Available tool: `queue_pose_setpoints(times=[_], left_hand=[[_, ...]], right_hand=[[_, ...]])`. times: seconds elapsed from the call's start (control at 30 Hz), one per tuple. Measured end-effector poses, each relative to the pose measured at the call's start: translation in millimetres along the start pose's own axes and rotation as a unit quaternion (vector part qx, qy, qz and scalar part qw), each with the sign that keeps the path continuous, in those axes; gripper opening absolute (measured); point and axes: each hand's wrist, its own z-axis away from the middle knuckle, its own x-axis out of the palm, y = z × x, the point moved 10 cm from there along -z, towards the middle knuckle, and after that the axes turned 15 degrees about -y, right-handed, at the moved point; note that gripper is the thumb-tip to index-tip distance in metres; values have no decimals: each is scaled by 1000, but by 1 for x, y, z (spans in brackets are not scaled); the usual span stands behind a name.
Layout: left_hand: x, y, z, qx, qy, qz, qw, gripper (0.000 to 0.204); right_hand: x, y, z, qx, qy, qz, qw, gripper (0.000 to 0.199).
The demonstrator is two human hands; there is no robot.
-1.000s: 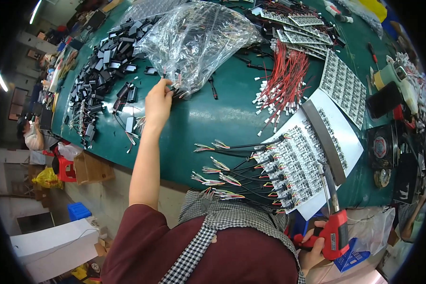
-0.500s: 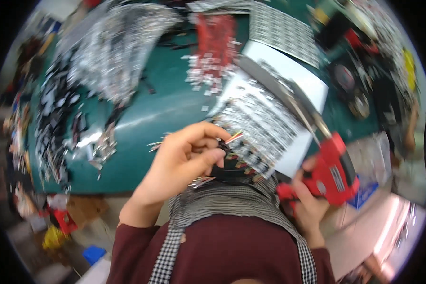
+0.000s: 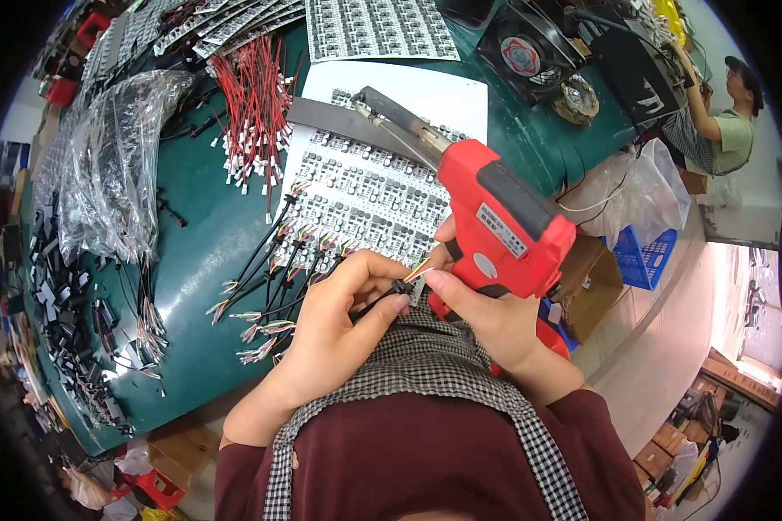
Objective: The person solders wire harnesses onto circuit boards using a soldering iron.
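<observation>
My left hand (image 3: 334, 326) pinches a black cable (image 3: 400, 286) between thumb and fingertips, above my checked apron. Thin coloured wires (image 3: 420, 267) fan out of the cable's end. Close on the right, my right hand (image 3: 500, 330) is wrapped round a red and black soldering gun (image 3: 500, 221), its thumb tip beside the wires. The gun's metal tip points up and left over a panel of small circuit boards (image 3: 369, 195). Along the panel's near edge, several black cables (image 3: 274, 273) with bared coloured ends lie on the green table.
Red wires with white connectors (image 3: 256, 113) lie left of a white sheet (image 3: 465, 91). A clear plastic bag (image 3: 117, 165) and black pieces (image 3: 61, 304) cover the left side. A fan (image 3: 521, 56) and solder reel (image 3: 575, 100) stand back right. A co-worker (image 3: 728, 122) is at far right.
My right hand has brought the soldering gun leftward, and its thumb is now beside the wire ends. My left hand keeps hold of the cable. The view has turned and is sharper.
</observation>
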Motion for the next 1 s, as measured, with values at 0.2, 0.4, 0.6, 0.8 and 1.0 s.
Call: queue_pose_setpoints(times=[0.2, 0.4, 0.6, 0.8, 1.0], left_hand=[[-2, 0, -3, 2, 26, 15, 1000, 15], [-7, 5, 1, 52, 61, 47, 996, 13], [-12, 62, 27, 151, 145, -283, 936, 13], [-12, 110, 59, 248, 232, -688, 641, 32], [-56, 31, 0, 183, 195, -744, 613, 20]], right_hand=[[2, 3, -1, -1, -19, 6, 1000, 31], [8, 11, 2, -10, -30, -12, 999, 33], [11, 6, -1, 4, -47, -14, 999, 33], [-27, 0, 13, 14, -23, 74, 997, 38], [-32, 16, 2, 44, -62, 65, 995, 51]])
